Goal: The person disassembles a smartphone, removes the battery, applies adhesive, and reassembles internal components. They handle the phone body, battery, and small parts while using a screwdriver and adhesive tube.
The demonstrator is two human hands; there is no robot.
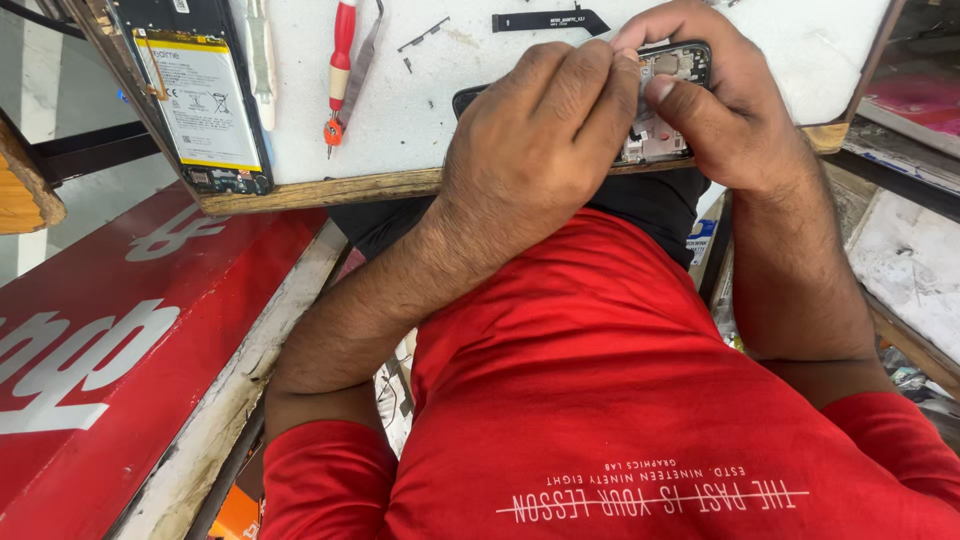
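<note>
Black opened phone (668, 110) lies upper centre-right of frame on white work board (400, 110), back cover off, circuitry exposed. Left hand (535, 150) covers its middle, fingers curled and pressed together onto board parts. Right hand (720, 100) grips right edge, thumb pressing in. Judged light, rigid, fragile inside; hold by frame edges. Second opened phone (200, 95) upper left; red screwdriver (340, 60) beside.

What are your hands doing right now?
Left hand: closed, fingers pressing on the opened phone.
Right hand: closed, gripping the phone's top end.
</note>
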